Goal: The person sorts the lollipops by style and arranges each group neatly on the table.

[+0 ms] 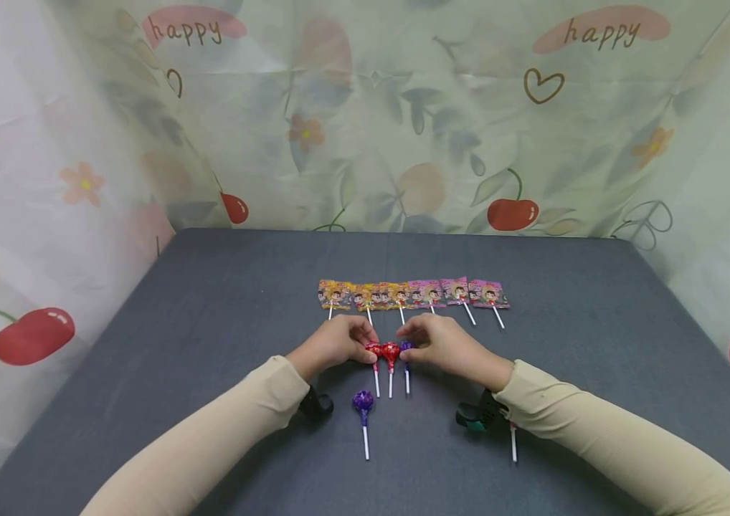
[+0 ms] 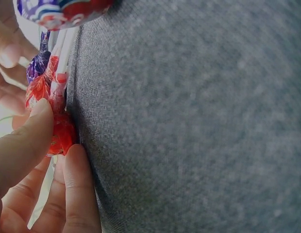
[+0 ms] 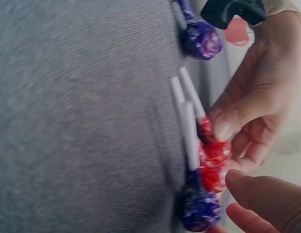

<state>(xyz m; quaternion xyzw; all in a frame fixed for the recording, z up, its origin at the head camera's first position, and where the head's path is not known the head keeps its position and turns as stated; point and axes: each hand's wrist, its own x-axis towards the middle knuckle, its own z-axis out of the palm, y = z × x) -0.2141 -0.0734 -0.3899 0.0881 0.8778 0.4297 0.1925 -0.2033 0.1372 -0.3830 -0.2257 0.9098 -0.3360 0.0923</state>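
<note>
Just in front of a row of packets, my left hand (image 1: 342, 342) pinches the leftmost red lollipop (image 2: 62, 133) between thumb and fingers. A second red lollipop (image 1: 391, 352) lies right beside it, its white stick pointing toward me. On the other side, my right hand (image 1: 445, 345) holds a purple lollipop (image 3: 201, 211) by its wrapped head, close against the red pair. Another purple lollipop (image 1: 363, 401) lies alone nearer to me. Part of one more lollipop (image 1: 513, 444) shows under the right sleeve; its head is mostly hidden.
Behind the hands, several flat-wrapped lollipops form a row, with yellow packets (image 1: 334, 294) at left and pink packets (image 1: 487, 294) at right. The dark grey table (image 1: 223, 287) has printed curtains (image 1: 378, 143) around it. Black wrist devices (image 1: 477, 414) sit low near the tabletop.
</note>
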